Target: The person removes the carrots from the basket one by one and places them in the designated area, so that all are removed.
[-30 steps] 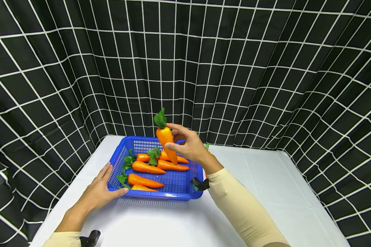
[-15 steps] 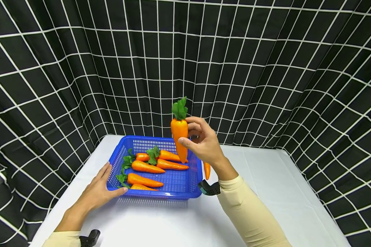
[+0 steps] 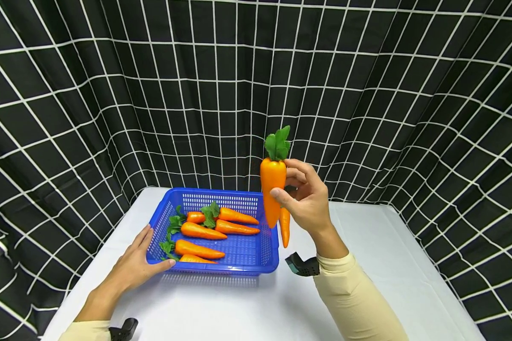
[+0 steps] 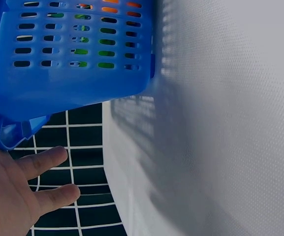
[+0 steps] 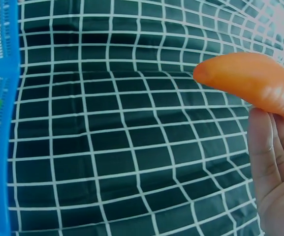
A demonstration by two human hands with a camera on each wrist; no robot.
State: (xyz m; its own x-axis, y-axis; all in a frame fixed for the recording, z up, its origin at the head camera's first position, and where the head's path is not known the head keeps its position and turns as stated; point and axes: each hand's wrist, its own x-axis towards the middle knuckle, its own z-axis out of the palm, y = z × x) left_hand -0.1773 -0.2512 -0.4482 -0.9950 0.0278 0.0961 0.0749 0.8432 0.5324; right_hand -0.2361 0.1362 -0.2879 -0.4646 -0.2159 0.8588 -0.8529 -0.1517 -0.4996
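My right hand [image 3: 310, 202] pinches an orange carrot [image 3: 272, 182] between thumb and fingers, above the basket's right edge. The carrot stands nearly upright, green leaves on top and tip down; in the right wrist view the carrot [image 5: 250, 78] shows against the grid cloth. My left hand [image 3: 133, 263] rests at the near left corner of a blue plastic basket [image 3: 222, 268], thumb on the rim and fingers stretched along the side. Several carrots lie inside the basket, among them one carrot [image 3: 199, 248] near the front. Leaves hide part of the carrots at the back.
Just right of the basket, another carrot [image 3: 285, 228] lies on the white table [image 3: 392, 284], partly hidden behind the held one and my hand. A black cloth with white grid lines [image 3: 222, 94] hangs around the back and sides.
My right hand has carried the carrot rightward from over the middle of the basket to its right edge, turning it more upright. The left hand has stayed at the basket corner.
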